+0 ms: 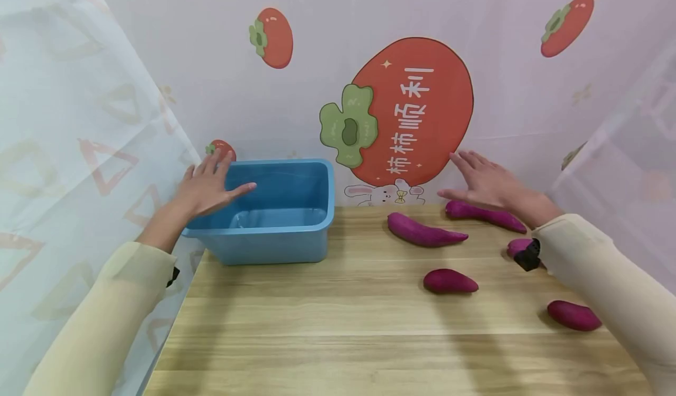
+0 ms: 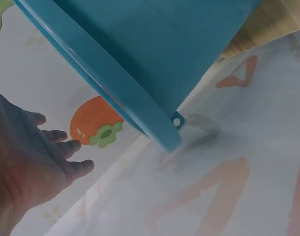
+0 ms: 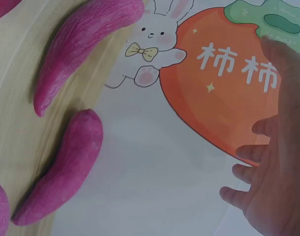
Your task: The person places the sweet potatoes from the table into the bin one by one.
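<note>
My left hand [image 1: 208, 190] is spread above the left rim of a blue bin [image 1: 274, 246]; in the left wrist view the hand [image 2: 37, 157] holds nothing, beside the bin [image 2: 189, 44]. My right hand [image 1: 486, 185], fingers extended and empty, hovers over a purple sweet potato [image 1: 483, 214] at the table's back right. A longer sweet potato [image 1: 422, 232] lies left of it, and a short one [image 1: 449, 281] is nearer the front. In the right wrist view the hand [image 3: 273, 162] is apart from the sweet potatoes [image 3: 66, 172].
Two more sweet potatoes lie at the right, one [image 1: 573, 315] near the right forearm and one [image 1: 519, 247] partly hidden by the right cuff. Printed white sheets [image 1: 296, 114] stand behind and at both sides of the wooden table [image 1: 317, 325].
</note>
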`<action>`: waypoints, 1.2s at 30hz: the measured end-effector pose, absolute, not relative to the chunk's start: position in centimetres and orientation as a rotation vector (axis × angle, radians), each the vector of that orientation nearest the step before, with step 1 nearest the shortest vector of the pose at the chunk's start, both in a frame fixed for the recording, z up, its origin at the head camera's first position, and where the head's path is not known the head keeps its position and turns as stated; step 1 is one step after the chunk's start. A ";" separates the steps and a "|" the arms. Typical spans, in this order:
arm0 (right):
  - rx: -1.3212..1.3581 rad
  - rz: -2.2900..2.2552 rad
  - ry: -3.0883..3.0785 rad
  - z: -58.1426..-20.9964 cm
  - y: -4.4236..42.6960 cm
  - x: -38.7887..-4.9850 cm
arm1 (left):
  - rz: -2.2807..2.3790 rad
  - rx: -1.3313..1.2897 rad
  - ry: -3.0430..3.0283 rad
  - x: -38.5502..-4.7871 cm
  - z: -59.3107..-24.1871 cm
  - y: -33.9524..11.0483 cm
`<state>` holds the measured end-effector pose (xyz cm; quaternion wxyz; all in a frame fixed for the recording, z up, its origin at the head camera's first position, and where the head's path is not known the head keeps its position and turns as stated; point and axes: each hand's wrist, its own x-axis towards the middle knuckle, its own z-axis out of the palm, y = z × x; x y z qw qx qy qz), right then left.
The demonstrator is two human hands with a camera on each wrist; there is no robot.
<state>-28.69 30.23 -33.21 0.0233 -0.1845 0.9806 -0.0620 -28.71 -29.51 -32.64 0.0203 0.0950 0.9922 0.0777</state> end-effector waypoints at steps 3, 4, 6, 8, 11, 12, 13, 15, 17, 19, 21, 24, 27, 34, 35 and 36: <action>-0.583 -0.210 3.038 -33.2 29.9 -28.8 | 0.249 0.286 3.085 -28.7 -32.8 -30.0; -0.587 -0.217 3.040 -33.1 29.7 -28.8 | 0.251 0.282 3.087 -28.6 -32.8 -30.1; -0.592 -0.232 3.047 -33.1 29.5 -28.9 | 0.255 0.275 3.091 -28.6 -32.8 -30.4; -0.600 -0.246 3.050 -33.0 29.3 -28.9 | 0.261 0.270 3.091 -28.5 -32.7 -30.7; -0.621 -0.261 3.052 -33.0 28.9 -29.0 | 0.279 0.273 3.086 -28.5 -32.7 -31.0; -0.628 -0.264 3.051 -33.0 28.8 -29.1 | 0.284 0.274 3.085 -28.5 -32.8 -31.1; -0.634 -0.265 3.050 -33.0 28.7 -29.1 | 0.291 0.276 3.086 -28.6 -32.8 -31.2; -0.647 -0.266 3.048 -33.0 28.5 -29.2 | 0.298 0.276 3.088 -28.6 -32.9 -31.5; -0.658 -0.261 3.044 -33.1 28.3 -29.3 | 0.303 0.275 3.093 -28.7 -33.0 -31.7; -0.666 -0.251 3.042 -33.2 28.1 -29.4 | 0.305 0.270 3.096 -28.7 -33.2 -31.9; -0.676 -0.246 3.040 -33.3 27.8 -29.5 | 0.307 0.265 3.095 -28.6 -33.3 -32.1; -0.683 -0.255 3.045 -33.5 27.5 -29.5 | 0.313 0.258 3.093 -28.5 -33.5 -32.3; -0.687 -0.275 3.049 -33.7 27.1 -29.5 | 0.318 0.255 3.094 -28.3 -33.6 -32.4; -0.686 -0.303 3.045 -33.7 26.3 -29.4 | 0.334 0.239 3.102 -28.2 -33.9 -32.6; -0.690 -0.304 3.042 -33.7 26.2 -29.5 | 0.342 0.237 3.104 -28.1 -33.8 -32.6; -0.695 -0.305 3.039 -33.7 26.1 -29.5 | 0.348 0.233 3.104 -28.1 -33.8 -32.6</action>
